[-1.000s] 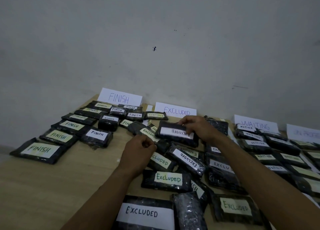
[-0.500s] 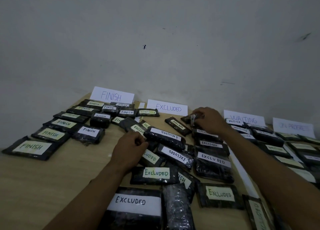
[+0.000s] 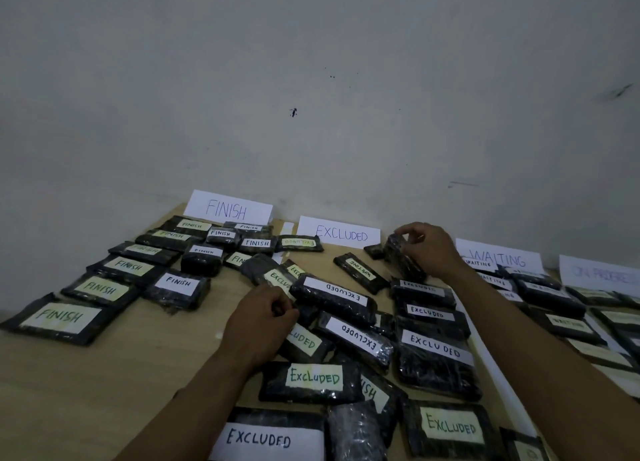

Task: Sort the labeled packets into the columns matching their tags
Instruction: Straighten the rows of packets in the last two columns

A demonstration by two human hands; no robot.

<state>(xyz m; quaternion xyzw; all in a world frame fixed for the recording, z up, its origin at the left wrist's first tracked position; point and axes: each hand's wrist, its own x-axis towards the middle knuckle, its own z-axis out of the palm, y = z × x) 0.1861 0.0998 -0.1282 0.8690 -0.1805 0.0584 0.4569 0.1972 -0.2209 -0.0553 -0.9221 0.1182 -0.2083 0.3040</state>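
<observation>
I count four white paper header cards (image 3: 228,209) and well over thirty black plastic-wrapped packets (image 3: 313,377), overlapping.

A: How is the light?
B: Dim, flat and greyish; the wall (image 3: 311,79) darkens toward the corners.
A: And sharpness?
B: Near labels (image 3: 270,440) read clearly, but the far-right sign (image 3: 599,274) is pale and blurred. The packets (image 3: 436,374) glint faintly, and the wide lens bends the tabletop (image 3: 104,391) edge.

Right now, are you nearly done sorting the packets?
Not quite. The FINISH packets sit under the FINISH sign. The right hand has a dark packet in its grip by the EXCLUDED sign. Left: a WAITING packet lying in the EXCLUDED column, and an EXCLUDED packet beside the FINISH ones.
</observation>
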